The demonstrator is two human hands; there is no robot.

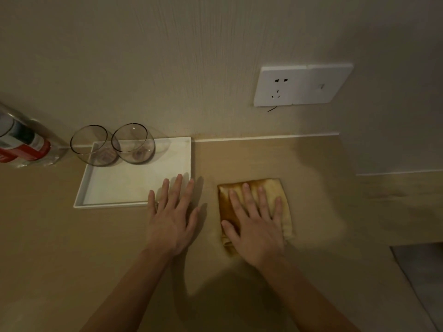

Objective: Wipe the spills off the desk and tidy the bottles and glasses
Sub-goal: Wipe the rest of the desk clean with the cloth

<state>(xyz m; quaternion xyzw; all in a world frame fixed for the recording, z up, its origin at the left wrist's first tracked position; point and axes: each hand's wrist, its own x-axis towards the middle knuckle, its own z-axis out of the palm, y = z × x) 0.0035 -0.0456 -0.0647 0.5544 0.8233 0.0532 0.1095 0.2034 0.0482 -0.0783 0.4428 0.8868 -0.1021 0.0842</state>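
Observation:
A folded yellow cloth (pixel 278 195) lies on the beige desk (pixel 311 168), and my right hand (pixel 256 226) presses flat on it with fingers straight and spread. My left hand (pixel 172 212) lies flat with straight fingers over the near right corner of a white tray (pixel 115 185). Two empty clear glasses (pixel 112 144) stand side by side at the tray's far left corner. A clear plastic bottle with a red and white label (pixel 26 142) stands at the far left edge of the view, on the desk beside the tray.
The wall rises right behind the desk, with a white socket plate (pixel 302 85) above the cloth. On the right the desk steps back to a ledge (pixel 395 188). A grey floor strip (pixel 422 279) shows past the desk's near right edge.

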